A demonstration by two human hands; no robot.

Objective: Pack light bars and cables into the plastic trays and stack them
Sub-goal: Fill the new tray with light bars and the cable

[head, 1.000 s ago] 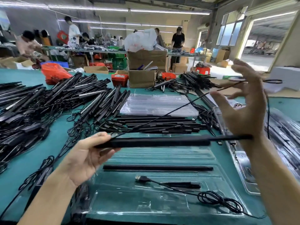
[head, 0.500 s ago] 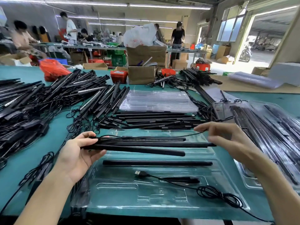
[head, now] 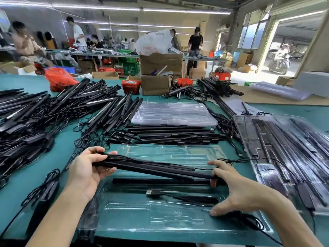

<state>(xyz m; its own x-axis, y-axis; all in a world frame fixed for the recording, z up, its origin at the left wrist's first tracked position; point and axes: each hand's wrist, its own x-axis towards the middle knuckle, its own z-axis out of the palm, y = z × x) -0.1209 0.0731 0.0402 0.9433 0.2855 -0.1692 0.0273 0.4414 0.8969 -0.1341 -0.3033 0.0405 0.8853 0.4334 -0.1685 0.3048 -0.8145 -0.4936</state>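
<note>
A clear plastic tray (head: pixel 128 216) lies in front of me on the green table. One black light bar (head: pixel 160 181) sits in its slot, and below it a USB cable (head: pixel 153 192) lies in the tray. My left hand (head: pixel 87 172) grips the left end of two black light bars (head: pixel 151 169) held tilted above the tray. At the bars' right end is my right hand (head: pixel 236 191), fingers spread, fingertips touching the lower bar's end and thumb down on the tray. A thin cable (head: pixel 236 160) trails from the bars to the right.
Loose black bars and cables are heaped at the left (head: pixel 35 122) and in a row behind the tray (head: pixel 169 134). A stack of empty clear trays (head: pixel 174 113) lies further back. Filled trays (head: pixel 284 148) stand to the right. Cardboard boxes (head: pixel 156 84) and people are beyond.
My right hand came down from head height, where it pulled the cable, to the bars' right end. The bars dropped closer to the tray and now tilt down to the right.
</note>
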